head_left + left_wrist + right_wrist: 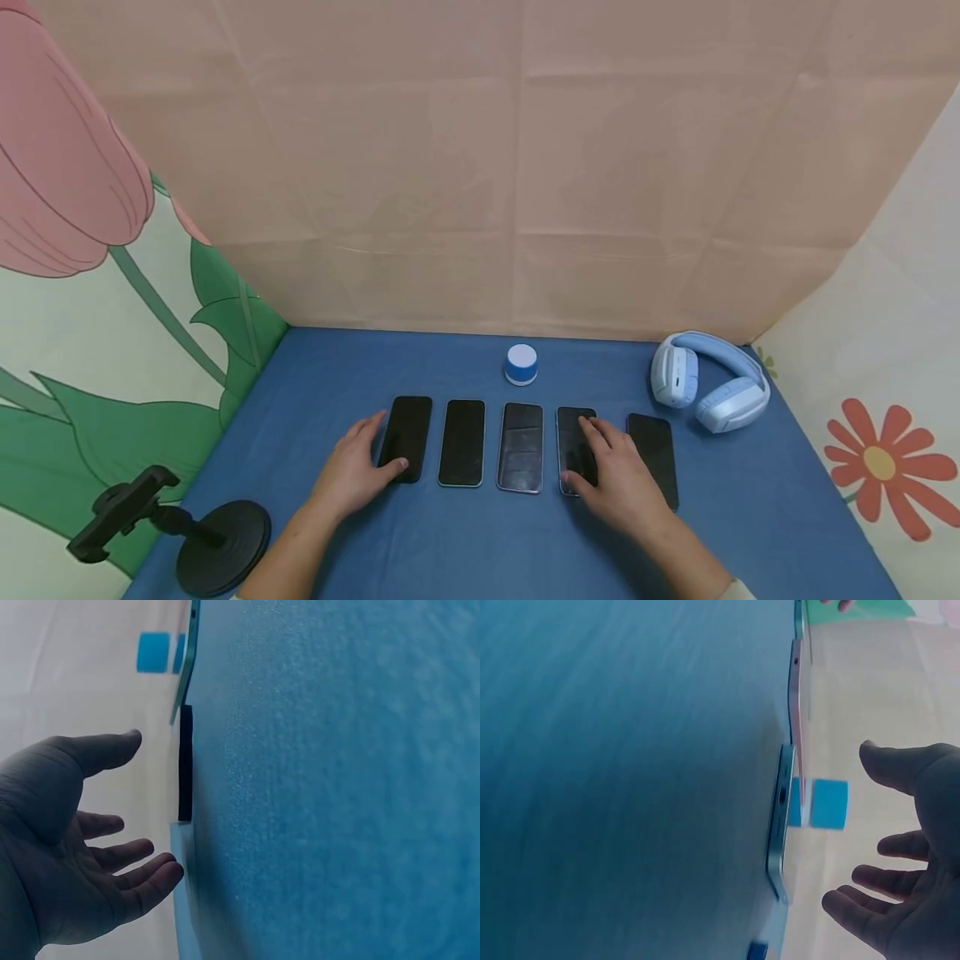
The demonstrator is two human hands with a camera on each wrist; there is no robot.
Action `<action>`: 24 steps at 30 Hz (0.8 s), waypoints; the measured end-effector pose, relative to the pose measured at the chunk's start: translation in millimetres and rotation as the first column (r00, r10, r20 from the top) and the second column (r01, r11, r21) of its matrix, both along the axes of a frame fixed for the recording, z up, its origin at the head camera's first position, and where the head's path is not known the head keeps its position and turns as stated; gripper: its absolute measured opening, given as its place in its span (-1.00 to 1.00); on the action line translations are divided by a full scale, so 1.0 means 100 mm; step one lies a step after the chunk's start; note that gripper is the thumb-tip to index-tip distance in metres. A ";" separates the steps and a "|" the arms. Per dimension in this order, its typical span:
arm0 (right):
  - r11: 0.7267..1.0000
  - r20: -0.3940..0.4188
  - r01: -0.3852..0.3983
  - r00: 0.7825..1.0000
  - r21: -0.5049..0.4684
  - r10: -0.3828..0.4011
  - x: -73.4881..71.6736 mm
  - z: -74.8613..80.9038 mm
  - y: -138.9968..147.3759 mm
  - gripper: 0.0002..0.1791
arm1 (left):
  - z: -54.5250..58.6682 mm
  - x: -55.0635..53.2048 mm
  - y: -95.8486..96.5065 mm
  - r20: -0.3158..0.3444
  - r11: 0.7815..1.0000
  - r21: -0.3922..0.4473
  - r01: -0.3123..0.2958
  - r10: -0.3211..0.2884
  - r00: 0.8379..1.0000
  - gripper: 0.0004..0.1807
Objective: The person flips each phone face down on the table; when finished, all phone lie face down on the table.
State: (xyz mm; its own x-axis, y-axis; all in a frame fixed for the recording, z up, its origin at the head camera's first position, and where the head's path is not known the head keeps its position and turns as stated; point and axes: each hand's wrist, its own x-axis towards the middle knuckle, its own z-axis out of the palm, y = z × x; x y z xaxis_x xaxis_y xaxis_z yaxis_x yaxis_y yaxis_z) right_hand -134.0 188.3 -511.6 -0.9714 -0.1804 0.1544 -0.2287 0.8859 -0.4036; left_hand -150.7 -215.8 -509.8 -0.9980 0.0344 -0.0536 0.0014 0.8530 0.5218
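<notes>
Five smartphones lie in a row, screens up, on a blue cloth. My left hand [354, 473] is at the leftmost black phone [409, 429], fingers spread along its left side and thumb over its lower part. In the left wrist view, a gap shows between that hand [75, 847] and the phone's dark edge [185, 765]. My right hand [624, 482] hovers over the fourth phone [570, 446], thumb and fingers apart. The right wrist view shows this hand [922, 885] raised above the phone's side edge [781, 817]. Neither hand holds anything.
Between the hands lie a second phone [461, 442] and a third [521, 447]; a fifth [657, 454] is partly behind my right hand. A blue-and-white round container [521, 364] stands behind the row. Headphones [731, 404] lie back right, a black phone stand [222, 550] front left.
</notes>
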 end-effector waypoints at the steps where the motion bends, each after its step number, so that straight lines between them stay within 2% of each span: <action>1: 1.000 0.009 -0.001 1.000 -0.004 0.001 0.00 0.00 -0.03 -0.01 | -0.01 0.00 -0.01 0.000 1.000 0.004 0.000 0.000 1.000 -0.01; 6: 1.000 0.030 -0.011 0.999 -0.024 0.011 0.00 0.02 -0.19 -0.03 | -0.03 0.00 -0.05 -0.011 1.000 0.031 0.006 -0.006 1.000 -0.03; 16: 0.996 0.042 -0.058 0.997 -0.064 0.060 -0.03 0.04 -0.48 -0.03 | 0.03 -0.03 -0.05 -0.012 0.998 0.053 0.023 -0.023 1.000 -0.06; 24: 0.989 0.054 -0.101 0.993 -0.111 0.108 -0.06 0.06 -0.71 -0.04 | 0.02 -0.03 -0.03 -0.018 0.999 0.053 0.015 -0.014 1.000 -0.08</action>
State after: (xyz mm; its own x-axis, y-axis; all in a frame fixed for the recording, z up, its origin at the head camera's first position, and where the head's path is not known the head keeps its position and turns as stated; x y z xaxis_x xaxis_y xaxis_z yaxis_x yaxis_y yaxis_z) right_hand -139.9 117.5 -505.6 -0.9561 -0.2667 0.1212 -0.2905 0.8088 -0.5114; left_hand -154.1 -219.0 -507.6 -0.9981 0.0511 -0.0338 0.0230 0.8242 0.5658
